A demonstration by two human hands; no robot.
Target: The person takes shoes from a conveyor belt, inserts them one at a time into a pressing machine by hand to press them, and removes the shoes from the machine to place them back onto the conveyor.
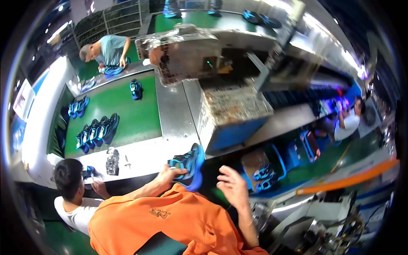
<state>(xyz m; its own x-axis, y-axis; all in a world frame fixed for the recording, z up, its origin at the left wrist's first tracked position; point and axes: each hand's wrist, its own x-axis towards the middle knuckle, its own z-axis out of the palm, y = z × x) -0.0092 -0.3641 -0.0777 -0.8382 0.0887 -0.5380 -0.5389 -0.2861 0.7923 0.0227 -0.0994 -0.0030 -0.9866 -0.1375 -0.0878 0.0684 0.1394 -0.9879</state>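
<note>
My left hand (167, 177) grips a blue and black sneaker (192, 163) in front of my orange shirt, at the edge of the white worktop. The shoe is tilted, its bright blue sole turned to the right. To the right of it, my right hand (233, 187) is raised with fingers apart and nothing in it. A gap of dark space separates that hand from the shoe. Left of the shoe, a dark, shiny wrapped block (112, 161) and a small thin tool (127, 161) lie on the white worktop.
A green conveyor belt (144, 117) carries several sneakers (98, 131). Co-workers sit at left (70, 182) and right (348, 123); another person (106, 51) stands at the far side. A foil-covered machine (231, 106) rises ahead. Blue-framed bins (278, 163) with shoes stand at right.
</note>
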